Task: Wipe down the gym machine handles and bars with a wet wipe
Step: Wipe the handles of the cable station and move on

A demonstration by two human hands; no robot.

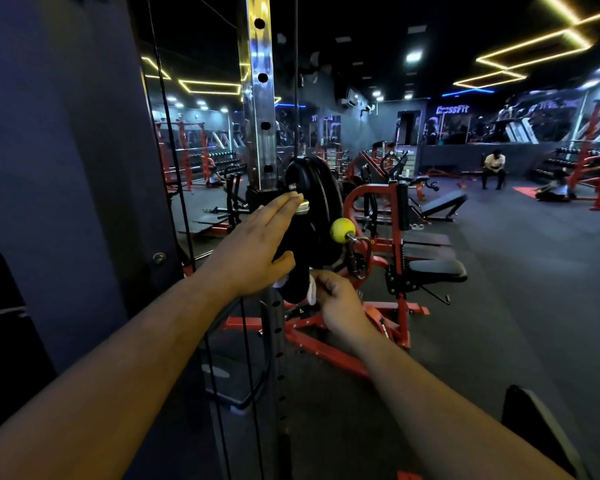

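Note:
A black padded handle (293,271) hangs from the cable machine in front of the chrome upright (258,98). My left hand (257,244) lies flat against the handle's left side, fingers straight and reaching up to a metal cap (302,206). My right hand (340,303) pinches a white wet wipe (311,289) against the lower right of the handle. A yellow ball stop (342,230) with a chain and clip sits just to the right.
Black cables (174,150) run down on the left beside a mirror. A black pulley housing (321,202) sits behind the handle. Red machines and benches (395,244) stand behind. A person sits on a bench (494,168) far back. A dark pad (534,427) is at lower right.

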